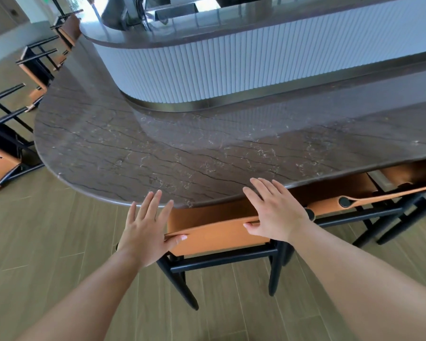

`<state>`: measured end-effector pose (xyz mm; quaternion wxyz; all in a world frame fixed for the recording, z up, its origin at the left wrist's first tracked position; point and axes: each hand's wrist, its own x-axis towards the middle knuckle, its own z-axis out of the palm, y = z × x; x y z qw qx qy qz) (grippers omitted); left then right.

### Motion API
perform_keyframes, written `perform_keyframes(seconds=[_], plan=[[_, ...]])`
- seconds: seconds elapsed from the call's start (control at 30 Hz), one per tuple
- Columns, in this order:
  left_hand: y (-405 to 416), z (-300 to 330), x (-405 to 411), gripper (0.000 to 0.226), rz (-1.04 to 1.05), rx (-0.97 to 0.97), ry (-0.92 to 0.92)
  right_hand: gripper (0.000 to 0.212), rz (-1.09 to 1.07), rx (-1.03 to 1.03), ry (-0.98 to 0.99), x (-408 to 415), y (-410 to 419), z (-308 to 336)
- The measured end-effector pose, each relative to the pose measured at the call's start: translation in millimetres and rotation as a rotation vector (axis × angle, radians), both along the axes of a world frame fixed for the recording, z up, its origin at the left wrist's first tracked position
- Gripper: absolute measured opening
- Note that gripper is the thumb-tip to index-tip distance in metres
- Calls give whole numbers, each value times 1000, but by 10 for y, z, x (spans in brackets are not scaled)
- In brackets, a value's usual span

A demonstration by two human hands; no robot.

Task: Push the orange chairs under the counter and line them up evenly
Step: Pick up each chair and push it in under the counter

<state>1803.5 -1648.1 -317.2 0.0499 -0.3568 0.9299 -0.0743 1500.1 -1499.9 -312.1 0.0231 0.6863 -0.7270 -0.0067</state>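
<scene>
Both bare forearms reach forward from the near edge toward the orange chair (217, 232), which stands tucked partly under the near rim of the brown stone counter (158, 143). The left hand (148, 232) rests on the backrest's left end — fingers straight and spread, thumb lying along the top edge. The right hand (273, 212) lies over the right end, fingers wide and flat, thumb touching the top edge. A second orange chair (369, 193) sits just right, also under the counter; more chairs (3, 158) stand at the far left.
</scene>
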Motion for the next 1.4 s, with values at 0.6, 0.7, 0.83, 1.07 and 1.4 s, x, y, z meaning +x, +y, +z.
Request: perform_keyframes(seconds=[0.6, 0.7, 0.83, 1.07, 1.4], plan=[[-821, 15, 246, 108, -55, 2, -71, 90, -60, -35, 21, 467, -404, -126], [-848, -8, 235, 109, -38, 10, -54, 91, -71, 6, 33, 454, -467, -74], [-834, -26, 197, 108, -35, 16, -24, 92, -63, 13, 56, 384, -499, -43], [-691, -96, 31, 106, -13, 28, 3, 94, -15, 8, 65, 92, -518, -61], [-278, -221, -147, 105, 76, 44, 23, 94, 68, 16, 95, -250, -460, -153]])
